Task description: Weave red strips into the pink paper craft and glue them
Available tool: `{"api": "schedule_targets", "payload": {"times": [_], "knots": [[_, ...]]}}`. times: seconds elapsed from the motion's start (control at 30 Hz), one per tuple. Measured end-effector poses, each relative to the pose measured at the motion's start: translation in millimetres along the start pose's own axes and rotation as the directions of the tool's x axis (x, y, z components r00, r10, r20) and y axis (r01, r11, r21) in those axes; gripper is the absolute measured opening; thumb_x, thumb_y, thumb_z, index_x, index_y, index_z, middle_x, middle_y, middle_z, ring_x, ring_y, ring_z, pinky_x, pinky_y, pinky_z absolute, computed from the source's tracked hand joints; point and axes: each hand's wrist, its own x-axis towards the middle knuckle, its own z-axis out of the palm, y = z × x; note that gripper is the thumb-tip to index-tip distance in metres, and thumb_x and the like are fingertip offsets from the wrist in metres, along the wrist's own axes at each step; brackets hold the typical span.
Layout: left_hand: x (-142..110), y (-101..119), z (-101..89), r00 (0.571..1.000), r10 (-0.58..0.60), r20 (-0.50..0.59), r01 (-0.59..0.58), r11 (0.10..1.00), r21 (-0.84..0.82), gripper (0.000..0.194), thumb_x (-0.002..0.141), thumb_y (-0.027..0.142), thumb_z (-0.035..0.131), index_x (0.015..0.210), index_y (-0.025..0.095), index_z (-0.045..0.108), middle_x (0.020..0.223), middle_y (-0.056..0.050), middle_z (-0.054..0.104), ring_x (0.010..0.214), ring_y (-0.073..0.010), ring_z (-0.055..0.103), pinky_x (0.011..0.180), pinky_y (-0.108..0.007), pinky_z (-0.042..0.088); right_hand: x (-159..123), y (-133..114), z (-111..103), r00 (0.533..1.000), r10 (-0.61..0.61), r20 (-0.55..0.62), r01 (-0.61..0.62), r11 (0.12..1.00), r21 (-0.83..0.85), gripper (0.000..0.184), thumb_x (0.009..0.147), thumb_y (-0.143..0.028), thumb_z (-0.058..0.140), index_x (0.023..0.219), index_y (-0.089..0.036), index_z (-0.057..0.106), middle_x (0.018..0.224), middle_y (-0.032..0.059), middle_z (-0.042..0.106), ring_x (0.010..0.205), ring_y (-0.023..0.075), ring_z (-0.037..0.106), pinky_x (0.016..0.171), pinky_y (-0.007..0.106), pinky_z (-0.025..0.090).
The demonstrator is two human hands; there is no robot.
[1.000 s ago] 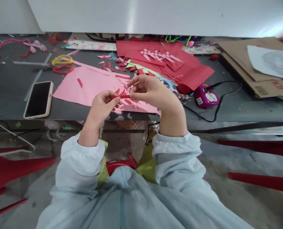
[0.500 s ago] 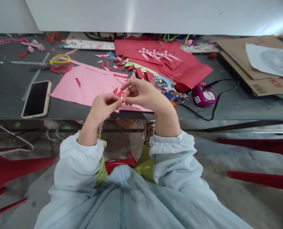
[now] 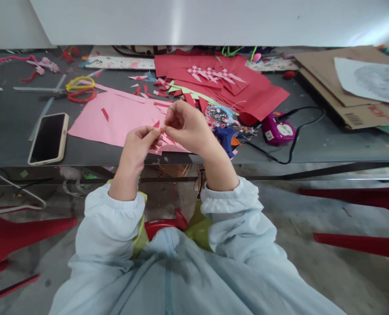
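Observation:
My left hand [image 3: 138, 146] and my right hand [image 3: 189, 127] meet at their fingertips above the near right part of a pink paper sheet [image 3: 98, 116]. Both are closed in a pinch, thumb against finger. A tiny reddish bit shows where the fingertips touch, too small and too covered to name. Close by the fingers, red and pink paper scraps [image 3: 157, 124] are strewn on the sheet. A single red paper strip [image 3: 105, 114] rests farther left on it. Beyond my hands lies a row of woven red-and-white paper pieces [image 3: 214, 74] on red paper sheets [image 3: 263, 94].
Scissors [image 3: 81, 89] with yellow and orange handles and a phone [image 3: 48, 138] lie to the left. On the right are a blue glue gun [image 3: 225, 139], a purple box [image 3: 278, 130] with a black cable [image 3: 293, 151], and stacked cardboard [image 3: 328, 94]. A white panel [image 3: 194, 22] borders the back.
Both hands have shifted slightly, the right one left and turned, uncovering more of the blue glue gun. The left fingers are curled more tightly. The fingertips still meet.

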Motion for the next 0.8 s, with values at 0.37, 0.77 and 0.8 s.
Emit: {"api": "schedule_targets", "payload": {"times": [0.37, 0.77, 0.8], "knots": [[4.1, -9.3, -10.6, 0.991, 0.123, -0.047, -0.118, 0.988, 0.104, 0.026, 0.07, 0.036, 0.083, 0.078, 0.014, 0.072, 0.063, 0.002, 0.065, 0.053, -0.0065, 0.057, 0.053, -0.019, 0.052, -0.5, 52.2, -51.2, 0.908, 0.327, -0.263, -0.395, 0.878, -0.271, 0.031, 0.074, -0.002, 0.052, 0.099, -0.014, 0.066, 0.097, 0.0102, 0.076, 0.094, 0.0228, 0.069, 0.089, 0.039, 0.053], [-0.2, -3.7, 3.4, 0.998, 0.06, -0.022, -0.057, 0.991, 0.125, 0.021, 0.079, 0.014, 0.069, 0.1, 0.011, 0.074, 0.066, 0.001, 0.07, 0.058, -0.0078, 0.065, 0.059, -0.019, 0.056, -28.9, 39.3, -94.5, 0.82, 0.402, -0.408, -0.547, 0.762, -0.347, 0.03, 0.08, -0.011, 0.063, 0.108, -0.012, 0.073, 0.092, 0.0107, 0.076, 0.09, 0.024, 0.07, 0.089, 0.04, 0.052], [0.6, -3.8, 3.7, 0.996, 0.091, -0.017, -0.088, 0.987, 0.137, 0.027, 0.078, 0.014, 0.071, 0.104, 0.011, 0.074, 0.066, 0.001, 0.07, 0.059, -0.0079, 0.065, 0.059, -0.018, 0.056, -33.4, 35.8, -98.0, 0.802, 0.442, -0.402, -0.584, 0.722, -0.37, 0.022, 0.08, -0.013, 0.063, 0.1, -0.013, 0.074, 0.088, 0.0105, 0.075, 0.087, 0.0246, 0.07, 0.087, 0.04, 0.052]]}}
